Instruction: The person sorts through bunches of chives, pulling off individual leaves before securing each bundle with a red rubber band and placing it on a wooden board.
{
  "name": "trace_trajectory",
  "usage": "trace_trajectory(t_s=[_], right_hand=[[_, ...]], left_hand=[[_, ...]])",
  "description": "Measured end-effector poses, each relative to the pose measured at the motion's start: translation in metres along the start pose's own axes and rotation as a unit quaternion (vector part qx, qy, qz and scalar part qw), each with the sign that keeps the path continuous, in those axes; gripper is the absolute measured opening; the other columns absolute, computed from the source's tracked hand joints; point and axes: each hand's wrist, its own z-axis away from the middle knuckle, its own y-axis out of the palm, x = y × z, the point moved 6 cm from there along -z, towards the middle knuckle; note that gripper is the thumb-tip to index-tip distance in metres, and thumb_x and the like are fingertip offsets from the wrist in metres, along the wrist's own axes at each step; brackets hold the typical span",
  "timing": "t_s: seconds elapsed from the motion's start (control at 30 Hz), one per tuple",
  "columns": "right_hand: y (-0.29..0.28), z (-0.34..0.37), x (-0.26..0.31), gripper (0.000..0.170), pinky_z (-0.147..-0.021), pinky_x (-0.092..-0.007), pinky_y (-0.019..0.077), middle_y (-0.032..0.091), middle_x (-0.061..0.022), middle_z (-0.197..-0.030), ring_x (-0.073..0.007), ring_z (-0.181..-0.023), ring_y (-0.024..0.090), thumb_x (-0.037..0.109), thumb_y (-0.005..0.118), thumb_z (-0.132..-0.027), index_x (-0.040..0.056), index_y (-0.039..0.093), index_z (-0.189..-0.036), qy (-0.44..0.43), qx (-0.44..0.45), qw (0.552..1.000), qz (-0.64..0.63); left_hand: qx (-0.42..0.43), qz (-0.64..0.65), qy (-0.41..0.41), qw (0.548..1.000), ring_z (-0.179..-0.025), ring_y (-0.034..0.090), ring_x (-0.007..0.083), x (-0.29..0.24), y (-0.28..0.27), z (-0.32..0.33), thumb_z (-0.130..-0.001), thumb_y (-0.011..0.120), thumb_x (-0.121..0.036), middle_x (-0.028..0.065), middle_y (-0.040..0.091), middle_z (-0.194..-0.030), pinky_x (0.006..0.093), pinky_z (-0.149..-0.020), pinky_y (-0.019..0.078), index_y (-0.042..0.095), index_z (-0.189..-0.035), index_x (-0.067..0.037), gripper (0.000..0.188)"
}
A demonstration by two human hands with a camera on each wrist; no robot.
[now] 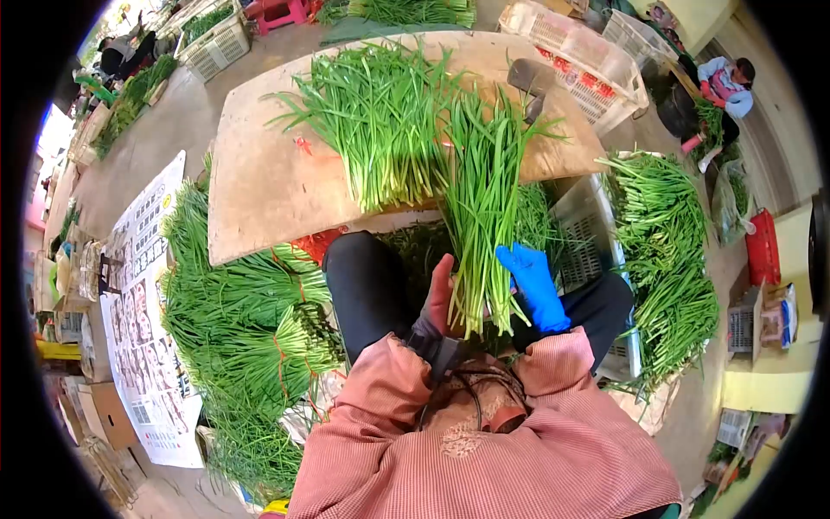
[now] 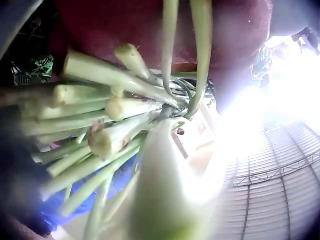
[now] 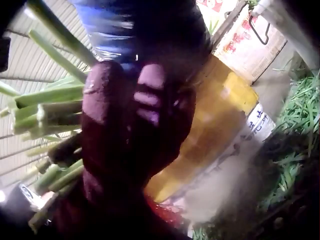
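A loose bunch of long green leafy stems hangs over the board's near edge, pale cut ends toward the body. My left hand, in a dark red glove, holds it near the cut ends, thumb up on the left side. In the left wrist view the cut ends fan out below the red glove. My right hand, in a blue glove, is at the bunch's right side with fingers extended; its contact is unclear. The right wrist view shows the left hand's red fingers beside stems.
A wooden board carries a larger green bunch and a dark-bladed tool. Tied bundles lie at left, more greens at right. A white crate stands by the right knee. A person sits at upper right.
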Motion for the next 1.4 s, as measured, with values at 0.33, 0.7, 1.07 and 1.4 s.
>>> trace_trajectory(t_s=[0.33,0.7,1.07,1.4], right_hand=[[-0.008,-0.007,0.003,0.032,-0.055,-0.0261,0.0415,0.058,-0.0015,-0.067,-0.008,-0.06,0.049,0.032,0.063,-0.085,0.0005,0.065,-0.084,0.0,0.023,0.988,0.15],[-0.031,0.001,0.075,0.019,-0.048,-0.0226,0.0444,0.064,-0.0026,-0.073,-0.0095,-0.057,0.059,0.016,0.061,-0.084,0.0068,0.066,-0.099,-0.088,-0.067,0.986,0.121],[-0.06,-0.044,0.147,0.022,-0.045,-0.0227,0.0378,0.055,-0.002,-0.056,-0.0077,-0.046,0.051,0.021,0.052,-0.088,0.0066,0.068,-0.089,-0.123,-0.122,0.981,0.091],[-0.014,0.041,0.036,0.019,-0.046,-0.0234,0.0425,0.063,-0.0072,-0.068,-0.0096,-0.052,0.055,0.015,0.067,-0.08,-0.0025,0.063,-0.084,0.08,0.038,0.99,0.109]], left_hand=[[-0.168,-0.109,-0.051,0.978,-0.092,0.063,0.0176,0.002,-0.025,0.004,-0.085,0.06,-0.026,0.0122,0.062,-0.106,0.0375,-0.086,0.0507,0.056,-0.112,-0.005,0.034],[-0.198,-0.23,-0.034,0.952,-0.079,0.059,0.0126,0.003,-0.024,-0.002,-0.082,0.065,-0.02,0.0073,0.061,-0.094,0.0319,-0.078,0.0519,0.052,-0.109,-0.004,0.034],[-0.264,-0.356,-0.013,0.896,-0.07,0.059,0.0136,-0.01,-0.023,0.0,-0.078,0.065,-0.008,0.0075,0.062,-0.08,0.0337,-0.073,0.0531,0.06,-0.091,0.0,0.016],[-0.21,-0.132,-0.066,0.966,-0.078,0.062,0.0173,0.009,-0.042,-0.021,-0.086,0.06,-0.02,0.0098,0.061,-0.091,0.0359,-0.073,0.0547,0.053,-0.108,-0.002,0.029]])
